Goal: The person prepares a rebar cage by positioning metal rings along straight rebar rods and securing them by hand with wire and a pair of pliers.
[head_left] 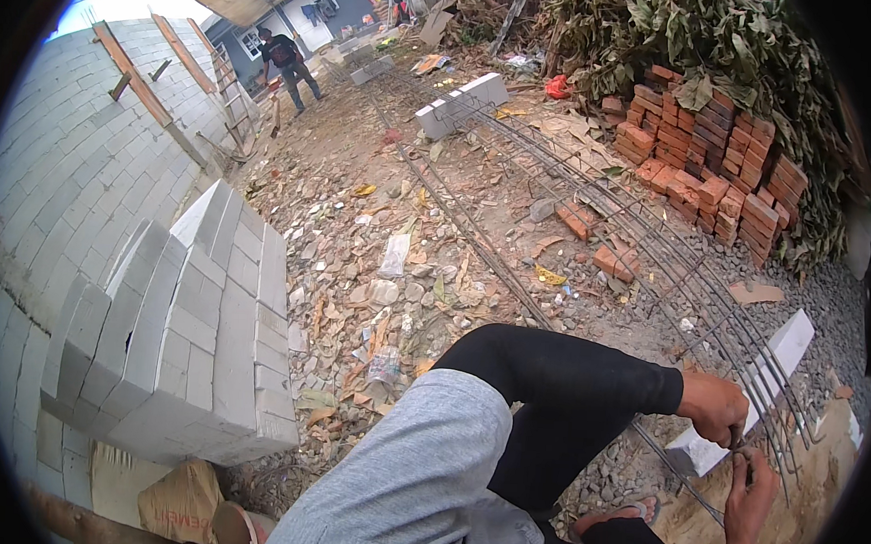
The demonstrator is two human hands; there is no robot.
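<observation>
My left hand (pixel 718 409), in a black sleeve, is closed at the right end of a long steel rebar cage (pixel 699 267). Just below it is my right hand (pixel 750 502), its thumb and fingers pinched together. The fingertips of both hands nearly meet around something small and dark, too hidden to name. Under this end of the cage lies a pale lightweight block (pixel 788 352), tilted across the ground. The cage runs away to the upper left, where more white blocks (pixel 459 106) stand beneath it.
Loose long rebars (pixel 476 241) lie along the rubble ground. On the left, stacked grey blocks (pixel 214 335) stand before a block wall (pixel 82 130). Red bricks (pixel 689 137) are piled at right under dry leaves (pixel 660 34). A person (pixel 287 66) stands far off.
</observation>
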